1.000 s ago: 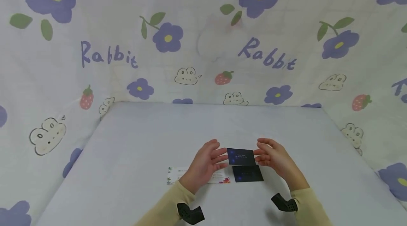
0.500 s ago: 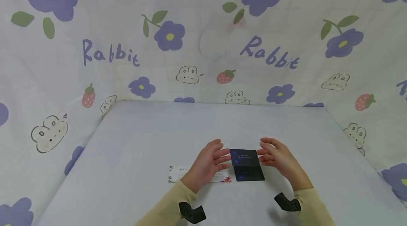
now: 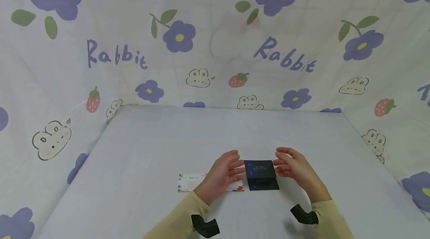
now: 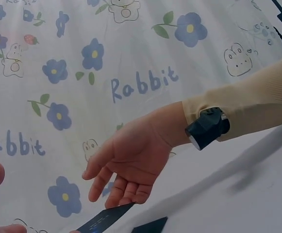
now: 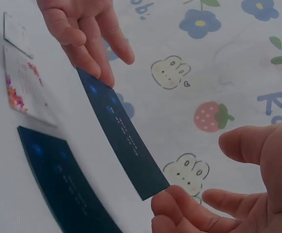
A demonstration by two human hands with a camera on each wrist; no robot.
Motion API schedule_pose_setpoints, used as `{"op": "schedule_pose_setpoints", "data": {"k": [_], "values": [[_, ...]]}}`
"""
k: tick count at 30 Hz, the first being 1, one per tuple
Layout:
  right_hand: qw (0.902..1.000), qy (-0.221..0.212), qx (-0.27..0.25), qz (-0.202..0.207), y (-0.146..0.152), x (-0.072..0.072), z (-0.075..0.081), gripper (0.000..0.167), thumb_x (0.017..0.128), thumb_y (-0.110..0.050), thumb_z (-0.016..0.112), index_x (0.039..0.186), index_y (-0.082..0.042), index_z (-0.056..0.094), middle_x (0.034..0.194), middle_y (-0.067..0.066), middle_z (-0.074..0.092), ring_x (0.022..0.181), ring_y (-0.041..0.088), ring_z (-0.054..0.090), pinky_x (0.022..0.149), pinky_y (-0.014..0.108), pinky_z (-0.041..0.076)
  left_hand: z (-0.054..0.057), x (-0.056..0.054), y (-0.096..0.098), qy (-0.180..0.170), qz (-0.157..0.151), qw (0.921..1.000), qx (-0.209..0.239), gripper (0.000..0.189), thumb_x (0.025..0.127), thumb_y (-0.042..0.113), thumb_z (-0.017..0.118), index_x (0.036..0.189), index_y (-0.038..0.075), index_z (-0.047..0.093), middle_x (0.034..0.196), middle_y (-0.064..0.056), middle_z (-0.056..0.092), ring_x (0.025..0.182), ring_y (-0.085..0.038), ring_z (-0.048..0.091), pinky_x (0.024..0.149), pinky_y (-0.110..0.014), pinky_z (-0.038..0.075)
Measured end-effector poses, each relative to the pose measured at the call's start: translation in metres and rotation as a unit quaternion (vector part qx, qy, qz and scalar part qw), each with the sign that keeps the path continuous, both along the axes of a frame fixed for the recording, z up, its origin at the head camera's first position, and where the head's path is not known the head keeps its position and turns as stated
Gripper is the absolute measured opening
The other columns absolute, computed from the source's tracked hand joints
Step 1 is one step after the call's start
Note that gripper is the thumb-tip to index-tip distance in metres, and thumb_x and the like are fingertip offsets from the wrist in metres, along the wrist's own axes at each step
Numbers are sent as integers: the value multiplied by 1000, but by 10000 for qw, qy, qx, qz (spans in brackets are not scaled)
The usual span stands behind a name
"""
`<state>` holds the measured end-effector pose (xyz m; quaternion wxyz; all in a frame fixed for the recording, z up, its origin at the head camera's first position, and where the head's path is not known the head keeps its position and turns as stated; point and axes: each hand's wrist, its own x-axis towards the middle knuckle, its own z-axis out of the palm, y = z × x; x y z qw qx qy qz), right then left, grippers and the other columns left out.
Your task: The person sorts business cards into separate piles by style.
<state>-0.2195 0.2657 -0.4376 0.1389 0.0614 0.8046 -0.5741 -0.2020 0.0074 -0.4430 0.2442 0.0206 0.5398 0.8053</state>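
Note:
A dark blue card (image 3: 259, 168) with small pale print is held off the table between the fingertips of both hands. My left hand (image 3: 220, 174) touches its left edge and my right hand (image 3: 295, 168) its right edge. In the right wrist view both thumbs stand away from the held card (image 5: 121, 133). The fingers are mostly extended, slightly bent. Below it a similar dark card (image 3: 263, 185) lies on the table, partly covered in the head view. Left of that, a white card (image 3: 186, 183) with a floral border lies partly behind my left hand.
The white table (image 3: 161, 142) runs back to a curtain (image 3: 215, 44) printed with flowers, rabbits and strawberries. Black devices sit on both wrists, over pale yellow sleeves.
The held card has come slightly nearer to me, and in the head view it now overlaps more of the card lying below. Both hands have shifted slightly with it.

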Motion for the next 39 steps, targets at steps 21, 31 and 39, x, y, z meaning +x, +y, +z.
{"op": "schedule_pose_setpoints", "data": {"k": [21,31,39], "values": [[9923,-476,1132,-156,2,-3,-20,59,104,-37,55,145,3,42,112,24,71,74,14,67,68,29,57,-28,4,20,-425,-74,9987,-275,67,104,28,51,157,-3,25,157,-38,32,140,-48,45,117,-55,39],[9915,-439,1223,-107,1,-2,-20,59,103,-37,55,144,3,42,110,23,73,73,15,68,67,29,57,-27,4,19,-482,-89,9983,-315,65,104,25,52,156,-5,28,157,-38,33,142,-50,43,117,-54,40],[9916,-402,1227,-96,3,-3,-21,59,104,-36,55,144,5,42,107,22,73,72,14,68,67,29,57,-28,5,18,-463,-177,9985,-244,62,105,22,49,156,-6,27,159,-36,32,145,-50,39,118,-55,39]]}}
